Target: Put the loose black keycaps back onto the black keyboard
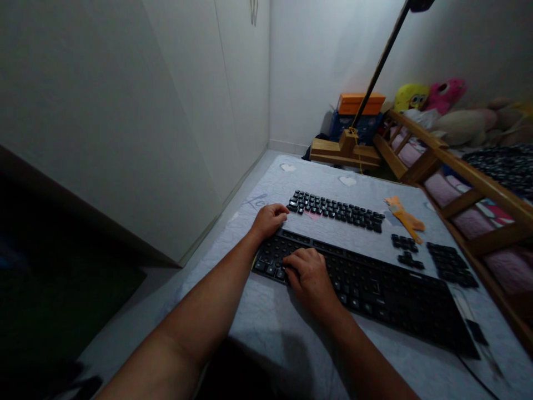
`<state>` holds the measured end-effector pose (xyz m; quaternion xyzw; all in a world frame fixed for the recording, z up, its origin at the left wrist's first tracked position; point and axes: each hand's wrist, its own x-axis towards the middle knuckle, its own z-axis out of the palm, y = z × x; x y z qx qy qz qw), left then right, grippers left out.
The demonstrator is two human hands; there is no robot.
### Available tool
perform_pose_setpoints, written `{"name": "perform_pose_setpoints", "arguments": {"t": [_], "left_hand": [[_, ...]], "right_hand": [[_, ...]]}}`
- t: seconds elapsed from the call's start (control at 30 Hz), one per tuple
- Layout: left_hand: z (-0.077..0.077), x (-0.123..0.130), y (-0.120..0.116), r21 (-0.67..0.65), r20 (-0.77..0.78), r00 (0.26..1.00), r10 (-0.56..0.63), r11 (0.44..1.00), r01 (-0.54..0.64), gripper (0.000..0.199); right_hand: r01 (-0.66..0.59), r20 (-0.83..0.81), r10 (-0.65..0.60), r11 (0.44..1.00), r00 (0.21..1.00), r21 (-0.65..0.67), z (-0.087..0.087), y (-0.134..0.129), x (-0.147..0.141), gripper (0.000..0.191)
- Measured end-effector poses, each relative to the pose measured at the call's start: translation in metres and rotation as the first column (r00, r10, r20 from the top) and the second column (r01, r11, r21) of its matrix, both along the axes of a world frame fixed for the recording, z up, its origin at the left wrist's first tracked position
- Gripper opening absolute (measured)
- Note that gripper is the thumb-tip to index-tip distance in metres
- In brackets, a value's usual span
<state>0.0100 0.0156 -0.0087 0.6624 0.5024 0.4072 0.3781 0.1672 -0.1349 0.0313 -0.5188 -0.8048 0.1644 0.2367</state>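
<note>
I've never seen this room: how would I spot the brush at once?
Start at the long black keyboard on the pale bed-like surface. Look beyond its right half, just right of the long block of loose keys. There the brush lies against a duller orange scrap, set apart by its slim, bright yellow-orange handle.
</note>
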Motion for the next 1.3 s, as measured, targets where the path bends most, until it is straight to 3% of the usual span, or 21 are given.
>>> {"name": "perform_pose_setpoints", "arguments": {"t": [0.33,0.67,0.9,1.3], "left_hand": [[0.000,0.000,-0.001,-0.012,0.012,1.000,-0.003,1.000,0.003,0.024],[0.005,0.000,-0.003,-0.004,-0.007,1.000,0.001,1.000,-0.001,0.025],[0.006,0.000,-0.004,-0.021,-0.002,1.000,0.003,1.000,-0.003,0.025],[0.004,-0.001,-0.003,-0.020,-0.002,1.000,0.006,1.000,-0.006,0.025]], "right_hand": [[0.004,0.019,-0.003,1.000,1.000,-0.018,0.002,0.003,-0.003,0.010],[-0.027,0.135,0.043,0.993,0.990,-0.117,0.013,0.014,-0.004,0.006],[-0.037,0.302,0.076,0.990,0.950,-0.134,0.021,0.018,-0.002,0.007],[-0.010,0.244,0.029,0.997,0.969,-0.080,0.011,0.014,-0.003,0.011]]}}
